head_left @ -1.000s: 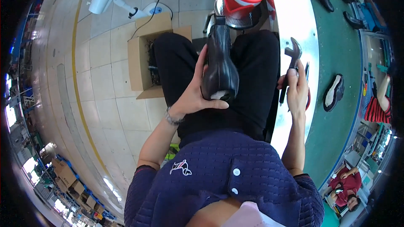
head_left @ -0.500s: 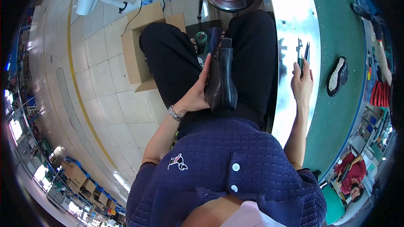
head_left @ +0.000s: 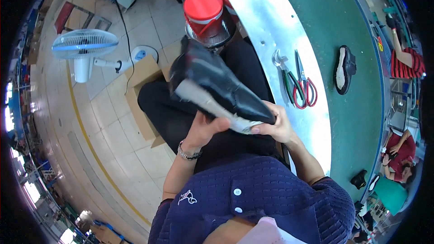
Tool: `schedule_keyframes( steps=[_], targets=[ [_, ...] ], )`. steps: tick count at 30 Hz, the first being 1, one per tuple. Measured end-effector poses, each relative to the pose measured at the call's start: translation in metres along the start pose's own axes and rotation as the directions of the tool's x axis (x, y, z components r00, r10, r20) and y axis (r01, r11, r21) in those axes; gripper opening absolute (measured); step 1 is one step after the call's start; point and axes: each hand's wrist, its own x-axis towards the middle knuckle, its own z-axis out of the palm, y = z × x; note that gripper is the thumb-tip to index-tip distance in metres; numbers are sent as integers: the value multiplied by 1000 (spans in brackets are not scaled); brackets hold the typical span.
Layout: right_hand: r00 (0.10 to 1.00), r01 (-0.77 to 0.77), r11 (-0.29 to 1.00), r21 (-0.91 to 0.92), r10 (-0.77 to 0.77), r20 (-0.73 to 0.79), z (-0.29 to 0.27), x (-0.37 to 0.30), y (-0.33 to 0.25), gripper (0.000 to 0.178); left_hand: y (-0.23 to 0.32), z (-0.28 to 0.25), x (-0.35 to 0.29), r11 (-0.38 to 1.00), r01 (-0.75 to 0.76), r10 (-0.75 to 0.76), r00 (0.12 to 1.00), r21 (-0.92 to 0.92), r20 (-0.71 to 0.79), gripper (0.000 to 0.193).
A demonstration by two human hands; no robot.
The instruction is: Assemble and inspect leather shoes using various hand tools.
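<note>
A black leather shoe [head_left: 221,79] is held up over my lap, tilted, its toe to the lower right. Its pale, unfinished underside faces toward my left hand. My left hand [head_left: 205,129] grips it along that underside, the thumb lying on the pale edge and the other fingers mostly hidden. At the toe, my right hand [head_left: 278,126] is closed around the tip with its thumb pressed underneath. On the metal bench strip to the right lie pliers with green handles [head_left: 288,79] and scissors with red handles [head_left: 304,92]; neither hand touches them.
Another black shoe [head_left: 345,70] lies on the green bench surface [head_left: 316,22]. A red bucket [head_left: 203,9] stands on a stool ahead. To the left are an open cardboard box [head_left: 140,108] and a white-and-blue fan [head_left: 84,47]. Co-workers sit at the far right.
My right hand has left the green-handled pliers on the metal strip and now holds the shoe's toe. The shoe has been raised and turned from upright over my lap, and my view has shifted.
</note>
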Motion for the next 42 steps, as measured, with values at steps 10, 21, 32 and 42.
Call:
schedule_keyframes(
  steps=[10,21,32,42],
  targets=[
    [409,188,971,-148,-215,-887,-126,31,-10,34,44,8,26,954,85,-137,976,287,167,94],
    [502,39,640,-767,-676,-539,-231,192,-48,32,29,-9,48,895,309,-366,921,323,134,68],
    [583,-110,503,-857,-666,-466,-326,478,-139,66,55,-17,78,926,289,-280,957,242,-75,51],
    [387,-136,458,-878,-792,-473,-307,414,-106,32,136,67,107,988,7,37,959,-156,281,29]
  ],
)
